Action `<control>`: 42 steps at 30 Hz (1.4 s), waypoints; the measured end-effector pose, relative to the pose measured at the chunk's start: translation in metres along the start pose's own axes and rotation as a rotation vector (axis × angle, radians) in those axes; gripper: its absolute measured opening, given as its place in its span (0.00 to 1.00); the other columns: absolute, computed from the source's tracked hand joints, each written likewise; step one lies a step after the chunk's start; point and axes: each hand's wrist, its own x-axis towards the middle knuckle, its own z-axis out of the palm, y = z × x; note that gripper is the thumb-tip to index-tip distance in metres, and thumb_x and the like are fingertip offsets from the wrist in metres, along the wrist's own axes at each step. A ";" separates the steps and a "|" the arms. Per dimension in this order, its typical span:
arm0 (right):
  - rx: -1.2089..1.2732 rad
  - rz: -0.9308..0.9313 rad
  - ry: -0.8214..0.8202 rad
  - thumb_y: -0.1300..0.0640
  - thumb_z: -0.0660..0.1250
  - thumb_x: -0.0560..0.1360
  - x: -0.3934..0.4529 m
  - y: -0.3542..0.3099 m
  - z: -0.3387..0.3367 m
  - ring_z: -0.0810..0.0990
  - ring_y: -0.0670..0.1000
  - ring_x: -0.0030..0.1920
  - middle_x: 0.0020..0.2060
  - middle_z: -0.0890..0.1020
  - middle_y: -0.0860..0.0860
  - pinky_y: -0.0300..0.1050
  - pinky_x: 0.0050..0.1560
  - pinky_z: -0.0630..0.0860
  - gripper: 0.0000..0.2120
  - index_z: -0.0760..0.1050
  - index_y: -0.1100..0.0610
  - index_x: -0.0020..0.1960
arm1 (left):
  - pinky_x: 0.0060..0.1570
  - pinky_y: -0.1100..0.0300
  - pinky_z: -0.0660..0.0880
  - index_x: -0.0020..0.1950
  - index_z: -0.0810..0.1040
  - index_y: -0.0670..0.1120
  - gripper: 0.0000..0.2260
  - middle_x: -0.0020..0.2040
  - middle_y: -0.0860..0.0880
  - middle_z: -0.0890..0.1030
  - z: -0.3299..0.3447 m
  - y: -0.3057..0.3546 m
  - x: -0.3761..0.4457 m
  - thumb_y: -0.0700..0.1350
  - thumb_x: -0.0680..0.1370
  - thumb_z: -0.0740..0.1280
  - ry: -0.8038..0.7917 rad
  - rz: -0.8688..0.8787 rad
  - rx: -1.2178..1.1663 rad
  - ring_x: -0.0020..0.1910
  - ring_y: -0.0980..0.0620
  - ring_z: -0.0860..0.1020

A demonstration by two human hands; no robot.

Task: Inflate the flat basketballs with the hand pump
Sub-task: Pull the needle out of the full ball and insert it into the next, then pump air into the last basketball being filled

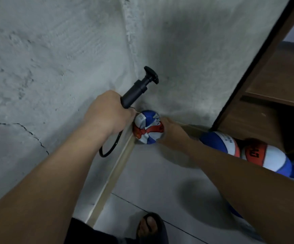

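A crumpled, flat red, white and blue basketball (147,127) sits in the corner where two rough walls meet the floor. My left hand (107,113) grips the barrel of a black hand pump (137,88), whose T-handle points up and to the right. The pump's black hose (110,148) loops down below my wrist. A thin needle at the pump's lower end reaches toward the ball's upper left. My right hand (173,133) holds the ball's right side, its fingers curled round the ball.
Two more red, white and blue basketballs (220,141) (264,156) lie on the floor at the right, beside a brown wooden cabinet (272,81). A pale skirting strip (114,175) runs along the left wall. My sandalled foot (150,228) stands on the tiled floor.
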 end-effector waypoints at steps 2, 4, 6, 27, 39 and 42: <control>-0.018 -0.016 0.024 0.47 0.78 0.74 0.041 0.000 0.013 0.73 0.58 0.73 0.75 0.73 0.56 0.59 0.74 0.71 0.42 0.63 0.55 0.81 | 0.31 0.58 0.68 0.40 0.77 0.48 0.14 0.33 0.49 0.77 -0.003 -0.005 0.004 0.53 0.80 0.75 0.004 -0.004 -0.019 0.30 0.49 0.77; -0.007 -0.011 0.004 0.51 0.78 0.73 0.065 -0.013 0.014 0.71 0.60 0.75 0.75 0.72 0.57 0.61 0.74 0.70 0.40 0.64 0.57 0.80 | 0.30 0.59 0.67 0.42 0.78 0.48 0.13 0.33 0.49 0.78 -0.004 -0.010 0.009 0.54 0.81 0.75 -0.005 -0.011 -0.021 0.30 0.50 0.77; -0.033 -0.001 -0.014 0.50 0.78 0.71 0.085 -0.014 0.019 0.67 0.59 0.79 0.78 0.69 0.56 0.62 0.77 0.68 0.44 0.62 0.55 0.81 | 0.29 0.60 0.67 0.44 0.78 0.49 0.12 0.35 0.49 0.79 -0.003 -0.013 0.013 0.54 0.81 0.74 -0.016 -0.011 -0.009 0.31 0.51 0.78; 0.356 0.115 0.299 0.51 0.77 0.77 -0.151 0.028 -0.036 0.81 0.40 0.49 0.50 0.82 0.40 0.39 0.50 0.78 0.15 0.75 0.45 0.60 | 0.41 0.60 0.78 0.56 0.84 0.48 0.12 0.44 0.47 0.88 0.022 0.050 -0.018 0.55 0.80 0.76 -0.329 0.169 -0.117 0.43 0.51 0.86; 0.509 0.108 0.433 0.48 0.79 0.76 -0.330 0.043 -0.035 0.82 0.39 0.60 0.58 0.84 0.36 0.40 0.61 0.81 0.21 0.80 0.43 0.67 | 0.32 0.64 0.75 0.46 0.86 0.49 0.11 0.35 0.55 0.86 0.089 0.113 -0.124 0.56 0.79 0.77 -0.504 0.420 -0.068 0.31 0.59 0.82; 0.494 0.076 0.488 0.46 0.80 0.74 -0.343 0.041 -0.038 0.83 0.41 0.60 0.58 0.85 0.37 0.43 0.61 0.82 0.22 0.81 0.45 0.66 | 0.33 0.66 0.74 0.45 0.85 0.51 0.10 0.35 0.58 0.86 0.097 0.116 -0.143 0.56 0.79 0.77 -0.490 0.449 -0.053 0.32 0.60 0.83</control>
